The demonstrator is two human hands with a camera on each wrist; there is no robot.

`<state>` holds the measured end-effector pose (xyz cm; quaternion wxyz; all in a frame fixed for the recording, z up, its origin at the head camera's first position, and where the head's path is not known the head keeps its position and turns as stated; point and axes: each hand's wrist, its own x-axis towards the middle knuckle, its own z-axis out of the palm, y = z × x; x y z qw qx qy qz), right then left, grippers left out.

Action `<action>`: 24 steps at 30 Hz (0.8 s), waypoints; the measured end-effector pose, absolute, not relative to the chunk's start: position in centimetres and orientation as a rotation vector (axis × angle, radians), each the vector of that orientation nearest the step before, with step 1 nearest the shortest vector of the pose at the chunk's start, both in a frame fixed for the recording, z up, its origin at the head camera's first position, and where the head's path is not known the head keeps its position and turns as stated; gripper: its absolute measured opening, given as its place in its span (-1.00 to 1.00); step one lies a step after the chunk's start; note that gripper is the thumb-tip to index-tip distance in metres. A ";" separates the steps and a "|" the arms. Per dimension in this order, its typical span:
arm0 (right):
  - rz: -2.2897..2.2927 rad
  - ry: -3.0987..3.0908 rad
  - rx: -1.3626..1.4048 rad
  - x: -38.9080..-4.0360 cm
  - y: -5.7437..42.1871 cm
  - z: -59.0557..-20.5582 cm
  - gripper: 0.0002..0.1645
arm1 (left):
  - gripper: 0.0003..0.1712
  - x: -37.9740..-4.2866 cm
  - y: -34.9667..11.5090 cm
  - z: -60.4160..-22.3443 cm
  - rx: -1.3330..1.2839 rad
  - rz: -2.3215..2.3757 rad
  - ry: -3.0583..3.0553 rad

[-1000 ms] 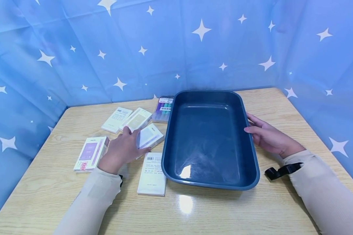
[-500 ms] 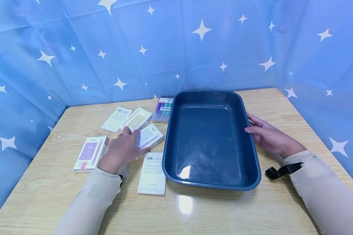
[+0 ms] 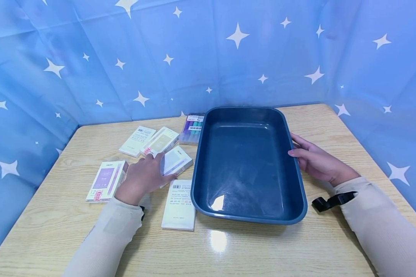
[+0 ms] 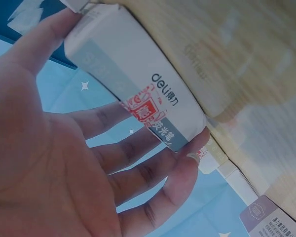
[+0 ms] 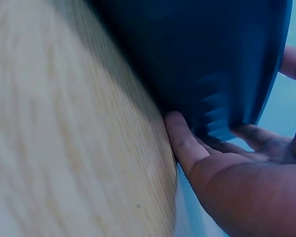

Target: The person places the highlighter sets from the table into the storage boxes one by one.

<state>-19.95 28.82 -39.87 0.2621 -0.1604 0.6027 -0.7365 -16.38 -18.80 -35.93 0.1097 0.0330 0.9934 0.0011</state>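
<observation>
Thumb and fingers of the left hand span a white cardboard carton with a pale bluish panel, gripping it end to end: smooth card, narrow purchase, so one end could slip loose! Meanwhile the right hand pinches the side of a glossy, dark-blue, round-cornered plastic tray, just right of that carton; an uneven pull might skid it into the flat white printed box alongside, across pale wood-grained tabletop.
</observation>
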 end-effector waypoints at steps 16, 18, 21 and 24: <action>-1.980 1.653 -0.412 -19.9 29.3 -39.9 -0.11 | 0.06 -16.6 -18.7 -35.9 0.109 -0.012 2.907; -1.977 1.652 -0.414 -20.0 29.3 -39.9 -0.10 | 0.06 -16.6 -18.7 -36.0 0.102 -0.016 2.907; -1.969 1.655 -0.411 -20.0 29.2 -39.9 -0.11 | 0.06 -16.5 -18.7 -36.0 0.096 -0.021 2.913; -1.959 1.667 -0.404 -20.0 29.2 -39.9 -0.12 | 0.07 -16.4 -18.7 -36.0 0.092 -0.018 2.924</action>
